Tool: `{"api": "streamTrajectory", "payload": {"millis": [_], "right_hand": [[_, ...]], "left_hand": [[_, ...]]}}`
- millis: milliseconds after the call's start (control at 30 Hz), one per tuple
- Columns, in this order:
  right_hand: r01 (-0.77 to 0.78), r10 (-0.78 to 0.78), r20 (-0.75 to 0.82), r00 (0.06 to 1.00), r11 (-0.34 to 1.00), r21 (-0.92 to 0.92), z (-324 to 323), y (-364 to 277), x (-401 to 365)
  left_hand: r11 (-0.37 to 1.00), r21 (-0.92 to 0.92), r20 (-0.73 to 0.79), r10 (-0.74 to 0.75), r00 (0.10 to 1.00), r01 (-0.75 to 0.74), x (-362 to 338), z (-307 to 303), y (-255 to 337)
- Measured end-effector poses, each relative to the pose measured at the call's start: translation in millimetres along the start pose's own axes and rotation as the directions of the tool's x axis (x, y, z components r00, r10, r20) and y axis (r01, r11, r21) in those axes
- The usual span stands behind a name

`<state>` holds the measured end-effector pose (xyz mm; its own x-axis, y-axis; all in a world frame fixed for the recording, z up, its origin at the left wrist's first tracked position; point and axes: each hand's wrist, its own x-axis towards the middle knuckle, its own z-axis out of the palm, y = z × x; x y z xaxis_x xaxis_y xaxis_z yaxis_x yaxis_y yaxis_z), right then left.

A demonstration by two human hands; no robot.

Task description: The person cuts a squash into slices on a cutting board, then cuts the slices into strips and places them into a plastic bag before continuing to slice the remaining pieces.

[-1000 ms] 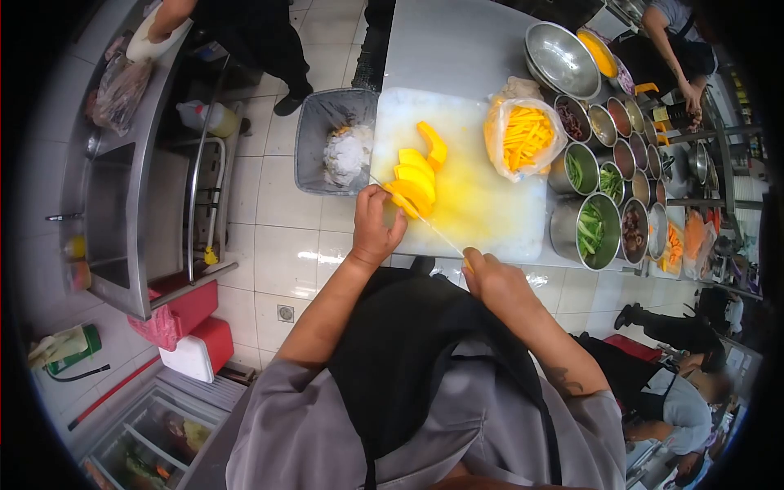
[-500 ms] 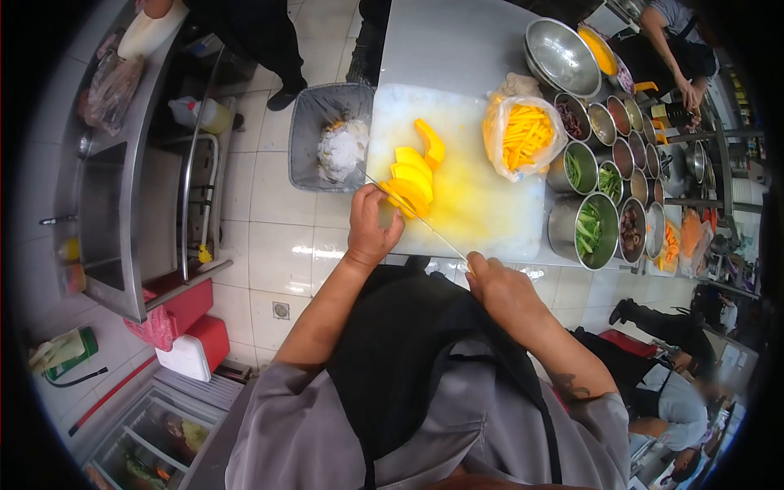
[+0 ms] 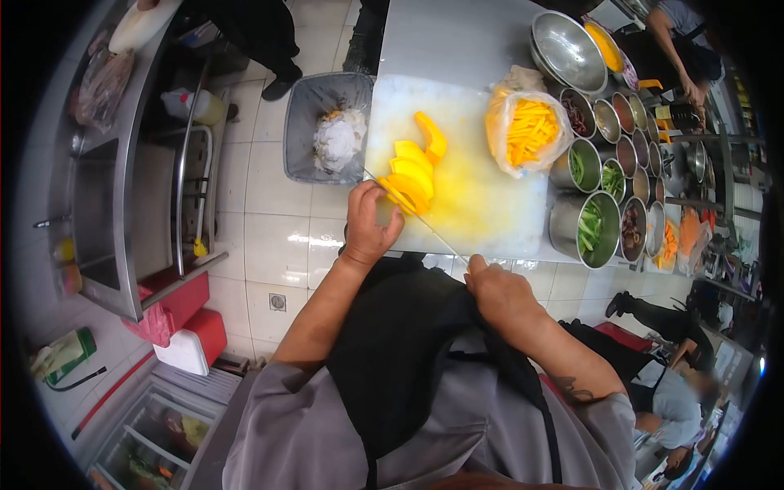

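A white cutting board (image 3: 482, 204) lies on the steel counter, stained yellow. On it sits a row of orange-yellow squash slices (image 3: 412, 167). My left hand (image 3: 369, 222) rests at the board's near left corner, fingers curled against the nearest slice. My right hand (image 3: 498, 290) grips the handle of a long thin knife (image 3: 412, 216), whose blade runs up and left across the slices' near end. My dark apron fills the lower middle of the view.
A plastic bag of yellow vegetable sticks (image 3: 527, 131) stands at the board's right. Several steel pots with chopped greens (image 3: 590, 229) line the right side, with a big steel bowl (image 3: 569, 51) behind. A grey waste bin (image 3: 327, 126) stands left of the counter. Other people work nearby.
Both hands and the knife have stayed at the slices with only slight shifts; the view has tilted a little, so everything sits slightly higher and left.
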<state>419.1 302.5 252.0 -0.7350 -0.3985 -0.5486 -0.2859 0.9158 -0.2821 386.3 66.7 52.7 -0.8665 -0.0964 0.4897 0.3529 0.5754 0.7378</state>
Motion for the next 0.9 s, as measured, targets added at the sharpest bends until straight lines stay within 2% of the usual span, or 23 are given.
{"api": "streamTrajectory", "payload": {"millis": [433,633,733,900], "right_hand": [[0.084,-0.077,-0.082,0.994,0.993,0.081,20.3,5.2,42.1],[0.085,-0.080,-0.091,0.993,0.995,0.051,16.9,3.1,44.0],[0.010,-0.010,0.002,1.000,0.990,0.139,8.7,-3.5,44.7],[0.088,-0.084,-0.052,0.995,0.992,0.091,8.9,-4.7,45.0]], "left_hand": [[0.999,-0.033,0.002,-0.010,1.000,0.010,1.5,-1.8,1.3],[1.000,-0.030,-0.005,-0.005,1.000,0.005,5.3,-2.9,4.0],[1.000,-0.014,-0.011,-0.013,1.000,0.013,5.9,-4.1,5.5],[0.999,-0.018,-0.003,-0.030,1.000,0.030,4.7,-4.0,2.8]]}}
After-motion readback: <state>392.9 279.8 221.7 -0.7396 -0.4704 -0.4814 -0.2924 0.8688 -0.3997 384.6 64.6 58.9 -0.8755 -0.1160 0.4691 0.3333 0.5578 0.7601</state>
